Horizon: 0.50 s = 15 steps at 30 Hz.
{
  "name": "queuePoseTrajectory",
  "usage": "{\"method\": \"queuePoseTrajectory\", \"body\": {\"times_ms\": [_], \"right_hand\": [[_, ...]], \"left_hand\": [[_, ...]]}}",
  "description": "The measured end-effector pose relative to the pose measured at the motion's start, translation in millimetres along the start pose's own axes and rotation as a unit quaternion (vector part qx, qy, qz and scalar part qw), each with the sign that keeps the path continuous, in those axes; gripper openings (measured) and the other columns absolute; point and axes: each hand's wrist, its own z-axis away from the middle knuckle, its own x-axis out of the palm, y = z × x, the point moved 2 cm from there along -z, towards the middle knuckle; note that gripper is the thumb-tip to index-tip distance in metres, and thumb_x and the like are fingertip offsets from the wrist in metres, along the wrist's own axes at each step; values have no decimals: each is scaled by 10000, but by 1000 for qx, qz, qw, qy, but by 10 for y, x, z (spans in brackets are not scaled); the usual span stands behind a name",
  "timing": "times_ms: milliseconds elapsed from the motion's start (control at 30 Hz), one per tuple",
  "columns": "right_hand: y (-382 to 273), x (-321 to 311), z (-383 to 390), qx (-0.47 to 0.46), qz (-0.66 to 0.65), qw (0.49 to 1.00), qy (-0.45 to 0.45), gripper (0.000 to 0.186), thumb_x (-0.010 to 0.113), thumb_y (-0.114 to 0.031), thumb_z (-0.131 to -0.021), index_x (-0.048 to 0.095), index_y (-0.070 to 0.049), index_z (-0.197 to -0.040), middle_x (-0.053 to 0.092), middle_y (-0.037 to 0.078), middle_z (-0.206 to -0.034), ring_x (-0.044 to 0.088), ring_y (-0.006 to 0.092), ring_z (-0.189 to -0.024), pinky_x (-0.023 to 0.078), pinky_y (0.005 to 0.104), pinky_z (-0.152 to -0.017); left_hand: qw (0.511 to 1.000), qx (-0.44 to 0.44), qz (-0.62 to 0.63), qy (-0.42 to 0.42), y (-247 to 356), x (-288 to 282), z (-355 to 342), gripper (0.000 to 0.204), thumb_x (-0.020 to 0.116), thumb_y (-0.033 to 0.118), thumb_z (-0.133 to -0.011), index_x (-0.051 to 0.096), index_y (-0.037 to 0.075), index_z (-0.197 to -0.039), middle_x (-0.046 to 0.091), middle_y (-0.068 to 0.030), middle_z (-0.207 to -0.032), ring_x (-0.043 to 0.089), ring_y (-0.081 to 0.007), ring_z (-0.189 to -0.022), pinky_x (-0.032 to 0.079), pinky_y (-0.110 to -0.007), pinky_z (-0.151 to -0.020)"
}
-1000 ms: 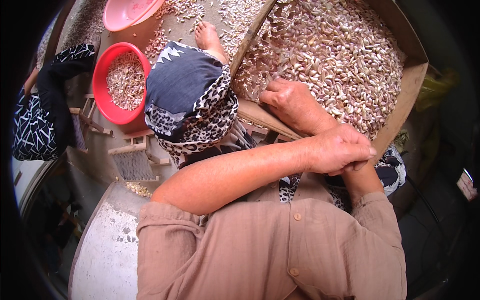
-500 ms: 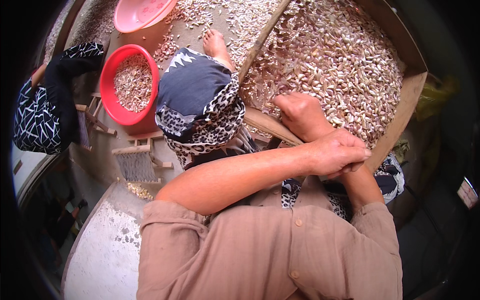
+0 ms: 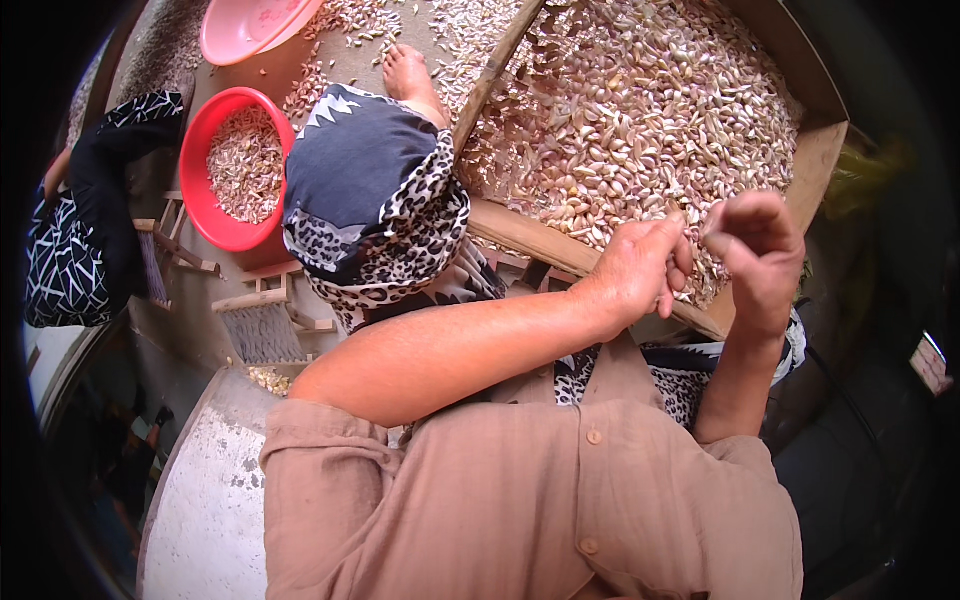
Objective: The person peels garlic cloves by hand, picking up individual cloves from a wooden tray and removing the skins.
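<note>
Garlic cloves (image 3: 610, 140) fill a wooden-sided tray (image 3: 545, 237) in front of me. Over its near edge is my left hand (image 3: 635, 265), thumb and index finger pressed together at the tips and the other fingers curled. Whatever sits in that pinch is too small to make out. Just to its right, my right hand (image 3: 762, 250) is raised with fingers bent and thumb apart from them. I see nothing held in it. A small gap separates the two hands, and my left forearm crosses low in front of me.
Left of the tray is a person in a dark cap with leopard-print trim (image 3: 375, 190). Beyond are a red basin (image 3: 190, 190) of cloves and a pink basin (image 3: 225, 40). Low stools (image 3: 262, 325) stand nearby. Another person in black-and-white patterned clothes (image 3: 70, 260) is far left.
My right hand has lifted from the cloves and moved right, out from beneath my left hand. The left hand has turned, its fingertips now pointing up. The whole view has shifted slightly.
</note>
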Motion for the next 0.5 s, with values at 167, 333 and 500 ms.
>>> {"method": "queuePoseTrajectory", "body": {"times_ms": [167, 333, 500], "right_hand": [[-164, 113, 95, 40, 119, 989, -83, 152, 688, 105, -866, 700, 34, -999, 703, 75, -941, 674, 117, -782, 531, 266, -712], [213, -7, -97, 18, 274, 961, -27, 117, 714, 33, -875, 730, 10, -989, 695, 39, -880, 633, 106, -789, 504, 260, -705], [739, 443, -411, -161, 412, 882, -160, 107, 758, -84, -829, 711, -58, -921, 674, 93, -847, 665, 289, -769, 538, 392, -667]], "left_hand": [[999, -11, -18, 40, 55, 40, 56, 463, 398, 415, -1088, 642, 69, -903, 609, -38, -696, 560, -125, -483, 379, -241, -435], [993, -66, -62, -80, -91, 72, 54, 465, 554, 366, -1063, 600, 71, -706, 538, -8, -593, 473, -102, -412, 334, -239, -394], [965, -77, -121, -218, -170, 89, 74, 532, 550, 405, -1076, 561, 88, -650, 483, 25, -544, 424, -75, -409, 313, -239, -390]]}}
